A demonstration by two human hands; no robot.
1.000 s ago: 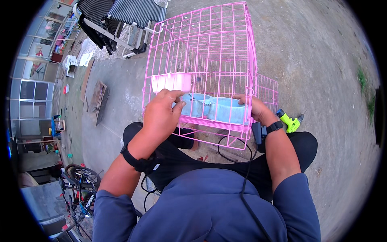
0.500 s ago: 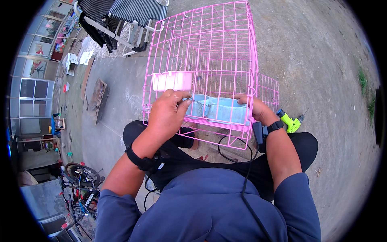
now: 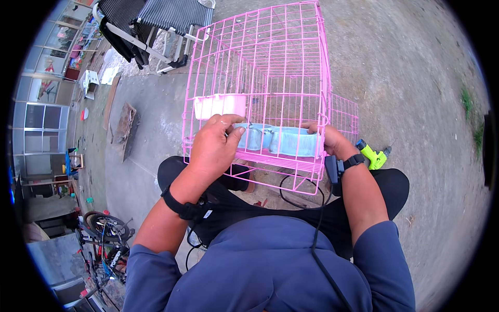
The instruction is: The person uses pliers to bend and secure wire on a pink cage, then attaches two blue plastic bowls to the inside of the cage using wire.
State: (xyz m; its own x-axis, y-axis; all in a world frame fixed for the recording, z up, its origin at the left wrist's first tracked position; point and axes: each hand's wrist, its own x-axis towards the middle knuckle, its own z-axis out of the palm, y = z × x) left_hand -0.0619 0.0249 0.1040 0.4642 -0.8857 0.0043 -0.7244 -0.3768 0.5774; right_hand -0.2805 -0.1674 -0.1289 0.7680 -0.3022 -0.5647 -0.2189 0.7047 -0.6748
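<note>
At the far left of the view I see a bicycle (image 3: pixel 106 231) lying low in the corner, and next, going to the right, a folding chair (image 3: pixel 174 15) on the concrete. Then comes the pink wire cage (image 3: pixel 280 158), which stands in front of my knees. At the left part of its near wall is a pale pink box (image 3: pixel 221 106); whether it sits inside or outside the bars, I cannot tell.

Just below this box is my left hand (image 3: pixel 212 143). Its thumb and forefinger are brought near together at the bars, beside the left end of the blue double bowl (image 3: pixel 287 143). If they pinch something thin there, I cannot tell.

The bowl is behind the bars, along the near edge of the cage floor, reaching almost to the near right corner. At this corner my right hand (image 3: pixel 337 143) comes around the cage side; its fingers are bent toward the bowl's right rim, but their hold is partly hidden. To the right of the cage, a green drill (image 3: pixel 374 157) rests on the ground.

As I judge it, the step in hand is placing or fixing the bowl against the near wall. The next move calls for a steady right hand, while the left fingers do fine work between the wires.
</note>
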